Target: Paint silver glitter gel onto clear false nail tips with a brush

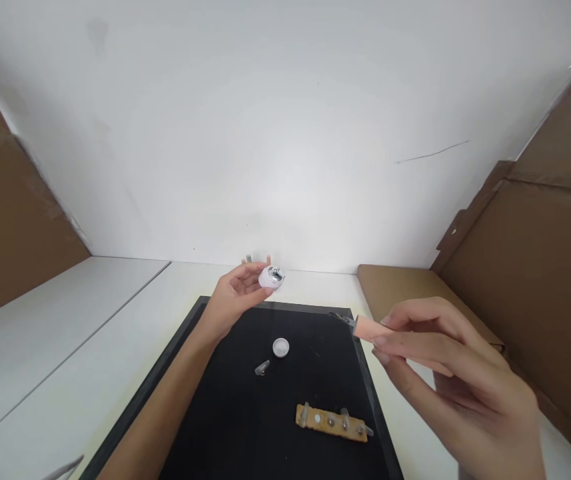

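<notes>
My left hand (230,297) grips a small white bottle (270,279) between thumb and fingers, its mouth tilted toward me with torn silver foil on it. In my right hand (455,387), pinched by thumb and fingertips, is a peach-handled tool (372,329). Its thin metal end points left, toward the bottle but apart from it; I cannot make out the tip's exact form. Below the bottle, a round white cap (280,348) lies on the black mat (235,413), with a small clear plastic tube (262,368) beside it.
A tan strip with holes (330,423), carrying several small tubes, lies near the mat's right front. Behind my left hand, several thin sticks (268,259) show. Cardboard panels stand left (10,200) and right (540,267). A flat cardboard piece (395,287) lies at right.
</notes>
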{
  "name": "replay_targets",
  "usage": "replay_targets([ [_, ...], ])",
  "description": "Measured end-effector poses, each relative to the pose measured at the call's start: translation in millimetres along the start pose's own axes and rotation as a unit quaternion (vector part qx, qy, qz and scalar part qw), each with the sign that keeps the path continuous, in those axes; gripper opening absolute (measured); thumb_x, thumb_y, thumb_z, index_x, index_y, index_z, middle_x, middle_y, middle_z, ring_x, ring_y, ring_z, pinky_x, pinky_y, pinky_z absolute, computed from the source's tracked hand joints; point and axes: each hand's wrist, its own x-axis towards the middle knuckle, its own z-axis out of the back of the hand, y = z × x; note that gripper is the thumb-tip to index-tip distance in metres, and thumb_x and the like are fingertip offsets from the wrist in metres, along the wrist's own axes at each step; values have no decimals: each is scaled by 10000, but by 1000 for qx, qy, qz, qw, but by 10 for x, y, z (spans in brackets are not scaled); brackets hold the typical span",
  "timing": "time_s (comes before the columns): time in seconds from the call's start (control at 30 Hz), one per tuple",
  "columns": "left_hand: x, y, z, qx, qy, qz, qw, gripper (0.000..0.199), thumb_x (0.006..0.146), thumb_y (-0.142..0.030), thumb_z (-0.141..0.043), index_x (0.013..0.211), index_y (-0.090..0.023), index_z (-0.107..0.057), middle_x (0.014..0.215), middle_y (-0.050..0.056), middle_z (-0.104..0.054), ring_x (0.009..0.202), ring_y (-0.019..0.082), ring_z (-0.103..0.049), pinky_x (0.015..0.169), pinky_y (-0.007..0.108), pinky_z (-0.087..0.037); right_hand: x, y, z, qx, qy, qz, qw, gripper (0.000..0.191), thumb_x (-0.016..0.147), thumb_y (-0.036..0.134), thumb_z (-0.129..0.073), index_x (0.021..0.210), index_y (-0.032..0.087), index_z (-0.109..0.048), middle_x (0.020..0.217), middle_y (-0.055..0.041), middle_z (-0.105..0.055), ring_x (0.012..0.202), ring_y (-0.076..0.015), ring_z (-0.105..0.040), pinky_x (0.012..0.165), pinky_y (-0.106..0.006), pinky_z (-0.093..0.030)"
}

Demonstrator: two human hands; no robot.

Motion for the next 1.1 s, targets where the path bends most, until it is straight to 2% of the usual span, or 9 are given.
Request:
replay_targets([
  [0.17, -73, 353, -155, -6, 61, 65, 996, 414, 694, -286, -810, 1029, -154, -605, 957, 86, -747, 931, 228, -704, 866, 365, -529, -21, -73, 21, -5, -22, 2, 1000, 351, 834, -19, -602, 1001, 278, -687, 943, -25, -561, 833, -145, -601, 567, -241, -483],
  [0.37, -502, 807, -405, 22, 154, 135, 979, 469, 585, -134, -821, 1008, -162, -620, 943, 54, -680, 847, 195, -669, 785, 327, -526, -43, -52, 45, -7, -33, -10, 999, 352, 843, -4, -613, 1022, 291, -687, 949, -30, -587, 854, -157, -586, 607, -260, -496],
  [0.5, -691, 1076, -475, 76, 119, 166, 976, 434, 613, -133, -783, 1014, -148, -617, 953, 68, -658, 854, 187, -620, 731, 283, -474, -9, -33, 45, -20, -23, 1, 1000, 311, 853, 4, -603, 995, 270, -682, 922, -35, -608, 833, -154, -587, 600, -252, -512],
  [0.6, -749, 1223, -522, 105, 92, 190, 972, 378, 643, -147, -749, 995, -140, -609, 996, 79, -659, 722, 139, -585, 629, 249, -430, 20, -51, 37, -28, -17, 6, 999, 293, 862, 15, -595, 994, 262, -679, 907, -39, -623, 817, -151, -587, 569, -241, -505],
  [0.7, -769, 1302, -561, 132, 85, 211, 965, 377, 635, -154, -737, 993, -135, -620, 1071, 89, -681, 515, 64, -450, 504, 227, -344, 26, -70, 38, -27, -9, -2, 1000, 290, 869, 31, -593, 1012, 268, -679, 918, -44, -631, 805, -149, -588, 513, -226, -480],
  [0.8, -766, 1328, -577, 161, 84, 221, 958, 365, 625, -153, -725, 981, -137, -646, 1092, 85, -719, 450, 47, -339, 468, 229, -266, 18, -76, 47, -26, -6, -5, 1000, 298, 873, 37, -592, 1025, 279, -676, 913, -42, -631, 803, -148, -596, 485, -216, -469],
  [0.87, -760, 1333, -573, 177, 86, 225, 954, 403, 616, -152, -723, 1013, -137, -660, 1093, 86, -742, 456, 59, -350, 487, 235, -266, 15, -75, 52, -26, -2, -8, 1000, 296, 878, 47, -589, 1031, 285, -677, 912, -40, -632, 800, -148, -603, 476, -214, -467],
  [0.97, -762, 1336, -550, 195, 99, 235, 947, 536, 608, -177, -725, 1139, -144, -653, 1121, 96, -755, 495, 99, -450, 521, 244, -314, 13, -70, 63, -23, 1, -19, 1000, 269, 888, 79, -589, 1024, 290, -684, 922, -37, -627, 796, -149, -618, 473, -216, -471],
  [1.1, -798, 1315, -513, 213, 112, 236, 942, 704, 600, -174, -701, 1294, -213, -593, 1169, 68, -749, 538, 139, -540, 539, 250, -372, 7, -74, 84, -20, 9, -21, 1000, 279, 885, 81, -591, 1039, 292, -688, 931, -38, -632, 780, -152, -635, 458, -221, -466],
])
